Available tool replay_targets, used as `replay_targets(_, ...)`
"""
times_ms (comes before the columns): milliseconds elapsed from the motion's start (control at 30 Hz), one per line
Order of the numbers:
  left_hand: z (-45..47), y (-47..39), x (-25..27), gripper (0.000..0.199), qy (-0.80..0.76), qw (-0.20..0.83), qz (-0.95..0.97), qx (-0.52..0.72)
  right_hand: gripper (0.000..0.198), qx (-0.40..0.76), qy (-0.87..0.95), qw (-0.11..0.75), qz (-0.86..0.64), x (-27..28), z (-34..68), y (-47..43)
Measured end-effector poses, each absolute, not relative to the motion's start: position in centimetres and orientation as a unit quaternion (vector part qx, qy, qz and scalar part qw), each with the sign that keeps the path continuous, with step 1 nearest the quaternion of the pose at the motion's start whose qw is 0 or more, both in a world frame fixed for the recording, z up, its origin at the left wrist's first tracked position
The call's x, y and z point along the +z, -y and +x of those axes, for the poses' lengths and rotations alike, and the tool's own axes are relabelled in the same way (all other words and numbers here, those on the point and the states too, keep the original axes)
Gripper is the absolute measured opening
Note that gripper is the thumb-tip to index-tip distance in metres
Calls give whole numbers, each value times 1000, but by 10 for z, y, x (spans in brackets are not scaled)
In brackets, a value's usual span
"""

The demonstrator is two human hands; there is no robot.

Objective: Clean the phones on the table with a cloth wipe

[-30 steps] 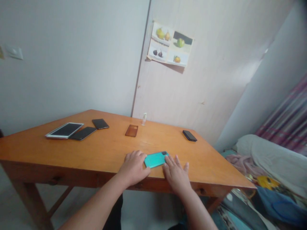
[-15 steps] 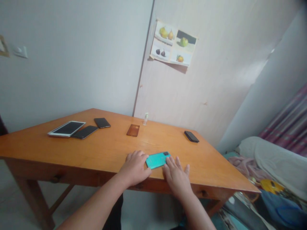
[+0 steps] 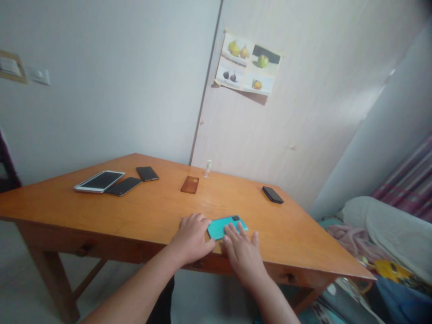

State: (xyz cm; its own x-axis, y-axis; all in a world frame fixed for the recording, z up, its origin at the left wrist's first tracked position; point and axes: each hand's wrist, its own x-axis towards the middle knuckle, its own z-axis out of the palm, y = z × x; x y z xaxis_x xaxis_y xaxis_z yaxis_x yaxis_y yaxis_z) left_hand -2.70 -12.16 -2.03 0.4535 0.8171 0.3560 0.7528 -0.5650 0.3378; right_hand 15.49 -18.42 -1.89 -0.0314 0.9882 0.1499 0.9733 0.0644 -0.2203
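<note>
A turquoise smartphone lies back up near the front edge of the wooden table, its dark camera block at the far right corner. My left hand grips its left end, thumb at the near edge and fingers at the far side. My right hand is open, fingers spread, with the fingertips resting over the right half of the phone's back. Farther back lies a brown phone case, and a small clear bottle stands behind it.
On the wooden table, a white tablet and two dark phones, one overlapping it and one behind, lie at left. A black phone or wallet lies at right. Walls stand behind; a bed with cloths is at right.
My right hand has slid left across the phone's back, uncovering its right end. My left hand stays at the left end. The whole view has shifted slightly.
</note>
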Motion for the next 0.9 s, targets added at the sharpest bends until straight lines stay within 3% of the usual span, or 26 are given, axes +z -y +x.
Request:
replay_targets(100,-28,121,-22,32,-455,62,851,253,53,44,773,133,-619,-17,148,186)
replay_targets(300,-27,122,-22,33,-456,52,852,251,52,16,636,134,-760,-20,176,166)
replay_targets(500,-27,122,-21,32,-456,60,849,261,53,64,780,135,-607,-14,151,181)
replay_targets(700,-25,123,-23,57,-482,66,833,265,54,27,673,142,-726,-13,160,170)
replay_targets(900,-27,125,-21,68,-480,84,828,276,54,105,791,145,-585,-7,142,174)
